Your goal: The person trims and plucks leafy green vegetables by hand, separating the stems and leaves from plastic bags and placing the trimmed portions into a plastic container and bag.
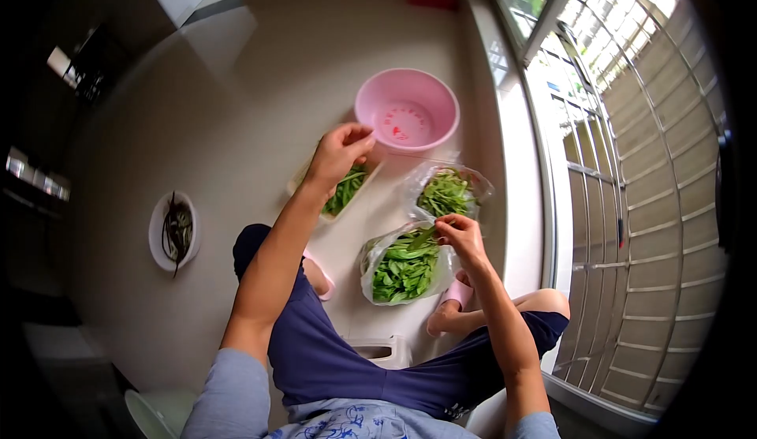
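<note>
My left hand [343, 153] is raised over a shallow tray [364, 194] of green beans or pods [345, 190], near the pink basin's left edge. Its fingers are pinched together; what they hold, if anything, is too small to make out. At the upper right rim of a plastic bag [369, 272] full of leafy greens [404, 275], my right hand [462, 236] pinches a green leaf [426, 238]. Just beyond it lies a second plastic bag [484, 188] with thin green stems [446, 193].
The pink basin [405, 111] stands beyond the tray. A white bowl [191, 232] with dark, wilted stems is at the left. To the right run the window ledge [512, 163] and a barred window. A small stool [398, 352] is between my legs.
</note>
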`<state>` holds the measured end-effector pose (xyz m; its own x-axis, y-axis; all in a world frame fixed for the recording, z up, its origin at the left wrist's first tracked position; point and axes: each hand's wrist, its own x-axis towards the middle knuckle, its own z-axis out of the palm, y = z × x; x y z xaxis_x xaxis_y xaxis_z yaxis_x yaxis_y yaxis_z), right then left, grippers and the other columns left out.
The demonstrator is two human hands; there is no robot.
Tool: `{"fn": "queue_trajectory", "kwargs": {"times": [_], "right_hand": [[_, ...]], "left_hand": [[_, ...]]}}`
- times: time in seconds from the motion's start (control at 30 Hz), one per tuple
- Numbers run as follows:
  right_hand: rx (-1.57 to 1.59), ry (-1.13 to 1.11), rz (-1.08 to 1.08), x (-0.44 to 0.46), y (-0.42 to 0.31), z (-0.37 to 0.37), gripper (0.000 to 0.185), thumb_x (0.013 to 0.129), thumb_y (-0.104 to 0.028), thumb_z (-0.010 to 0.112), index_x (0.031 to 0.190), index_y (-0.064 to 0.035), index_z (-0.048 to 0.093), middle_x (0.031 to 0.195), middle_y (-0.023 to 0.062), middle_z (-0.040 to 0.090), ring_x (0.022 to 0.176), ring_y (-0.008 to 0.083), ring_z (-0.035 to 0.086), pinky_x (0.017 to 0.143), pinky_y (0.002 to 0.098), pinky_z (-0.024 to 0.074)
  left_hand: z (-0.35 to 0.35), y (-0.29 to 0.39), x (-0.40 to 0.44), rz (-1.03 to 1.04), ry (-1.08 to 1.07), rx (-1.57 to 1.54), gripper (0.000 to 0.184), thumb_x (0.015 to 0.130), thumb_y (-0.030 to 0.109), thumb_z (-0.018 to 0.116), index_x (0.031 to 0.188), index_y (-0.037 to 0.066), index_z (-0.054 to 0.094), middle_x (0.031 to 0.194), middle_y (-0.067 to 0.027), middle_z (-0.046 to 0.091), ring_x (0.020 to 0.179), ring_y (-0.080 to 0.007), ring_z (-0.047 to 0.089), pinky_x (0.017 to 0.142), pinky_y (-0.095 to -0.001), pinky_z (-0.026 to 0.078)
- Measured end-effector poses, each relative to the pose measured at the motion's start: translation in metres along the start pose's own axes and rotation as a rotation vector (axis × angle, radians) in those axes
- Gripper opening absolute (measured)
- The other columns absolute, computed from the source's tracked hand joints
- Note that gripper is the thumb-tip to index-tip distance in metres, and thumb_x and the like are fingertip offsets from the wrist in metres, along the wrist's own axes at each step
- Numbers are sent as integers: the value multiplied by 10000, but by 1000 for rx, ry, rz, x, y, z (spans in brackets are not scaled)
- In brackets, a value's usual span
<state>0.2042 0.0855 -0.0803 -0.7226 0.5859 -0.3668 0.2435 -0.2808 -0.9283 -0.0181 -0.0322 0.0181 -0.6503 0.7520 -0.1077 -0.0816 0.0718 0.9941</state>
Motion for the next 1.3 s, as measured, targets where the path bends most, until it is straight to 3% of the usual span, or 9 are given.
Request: {"fn": "queue_trajectory", "kwargs": {"times": [0.2,0.4,0.47,0.6,0.73,0.97,1.07,1.13,1.3], "right_hand": [[32,-95,59,77,12,109,164,741,-88,541,831,49,546,718,93,563,636,155,561,578,250,479],[-287,-228,30,179,15,174,369,763,-56,438,1089,92,349,907,162,511,623,215,566,548,280,491],[-507,-86,-107,204,34,167,342,743,-33,443,1061,87,408,861,152,529,585,197,557,562,266,484],[-325,-57,-82,141,17,138,173,721,-21,466,842,59,563,659,84,555,558,127,535,531,223,457],[-369,43,-76,72,56,61,192,672,32,416,768,50,581,657,77,558,537,113,517,507,224,441],[-371,25,319,4,134,-7,250,657,48,445,886,56,544,830,119,569,715,182,567,611,271,490],[-668,8,294,15,157,-6,302,670,-1,456,960,28,533,913,122,569,765,178,569,622,259,483],[-925,42,169,19,155,2,348,634,-63,465,969,-1,538,901,185,560,834,273,553,732,305,432],[-1014,100,250,44,168,8,392,623,-47,429,1003,-12,518,971,202,523,936,313,490,821,335,378]], "left_hand": [[-58,16,-13,94,100,-42,195,739,117,542,892,-4,539,763,-27,535,678,-75,494,605,-191,406],[-96,21,-25,97,114,-48,193,759,117,516,910,-2,528,814,-39,544,704,-85,514,638,-200,408],[-101,22,-25,92,130,-71,190,758,117,518,902,-6,530,801,-34,540,695,-80,506,631,-198,405],[-100,22,-23,95,116,-11,189,751,109,529,899,-8,531,790,-30,535,686,-69,489,624,-189,400],[-88,21,-25,194,99,103,187,692,50,579,872,6,549,752,-18,519,688,-75,481,643,-191,405],[-56,9,-24,271,70,279,166,641,57,591,795,-2,566,632,-46,561,588,-90,523,585,-213,431],[-43,5,-24,254,37,364,180,649,86,602,802,-6,574,639,-68,569,592,-117,536,592,-228,436],[-35,9,-27,238,4,326,205,661,117,610,816,-13,576,678,-94,569,614,-139,543,598,-242,438],[-34,10,-22,283,-10,431,210,705,163,593,851,13,569,769,-67,553,649,-119,523,603,-239,424]]}}
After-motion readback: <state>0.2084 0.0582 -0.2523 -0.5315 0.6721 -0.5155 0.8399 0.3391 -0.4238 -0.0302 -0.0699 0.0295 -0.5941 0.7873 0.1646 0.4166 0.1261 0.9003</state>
